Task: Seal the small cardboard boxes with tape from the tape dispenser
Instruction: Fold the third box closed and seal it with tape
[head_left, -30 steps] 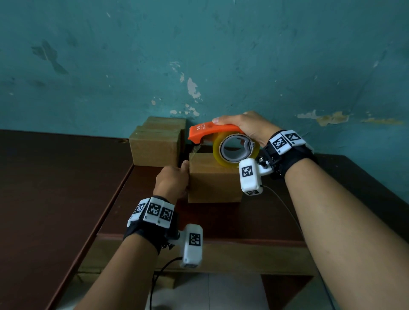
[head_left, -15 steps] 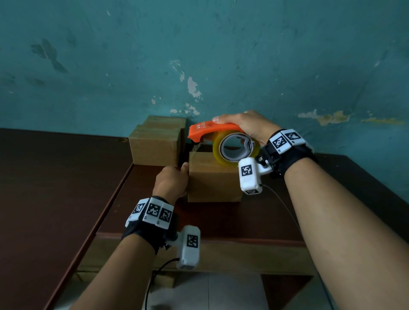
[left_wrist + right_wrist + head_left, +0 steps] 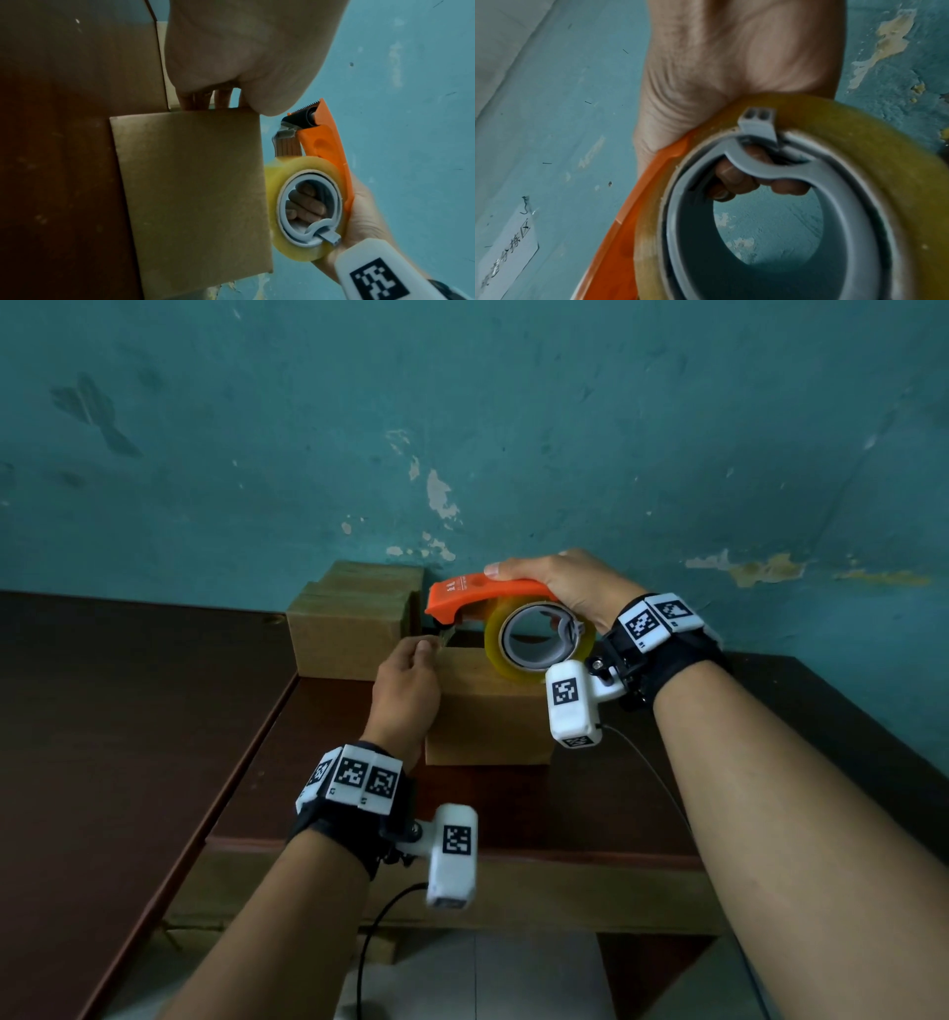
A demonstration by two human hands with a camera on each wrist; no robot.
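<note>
A small cardboard box [image 3: 488, 711] stands on the dark wooden table [image 3: 590, 793]. My right hand [image 3: 570, 588] grips the orange tape dispenser [image 3: 477, 595], fingers hooked through the grey core of its yellowish tape roll [image 3: 539, 639], which rests on the box top. In the right wrist view the fingers [image 3: 736, 178] show inside the roll [image 3: 821, 125]. My left hand [image 3: 405, 680] holds the box's upper left edge, thumb beside the dispenser's cutter end. The left wrist view shows the box [image 3: 190, 192], the left hand's fingers [image 3: 200, 99] on its side and the dispenser [image 3: 323, 146].
Other cardboard boxes [image 3: 354, 624] are stacked at the back left against the teal wall [image 3: 462, 428], close to the box I hold. The table's front edge [image 3: 513, 850] lies below my wrists, with pale floor beneath. A second dark tabletop [image 3: 102, 737] adjoins on the left.
My left hand has slid up the box's left side to its top edge, bringing the thumb next to the dispenser's nose. The right hand and the dispenser have barely moved.
</note>
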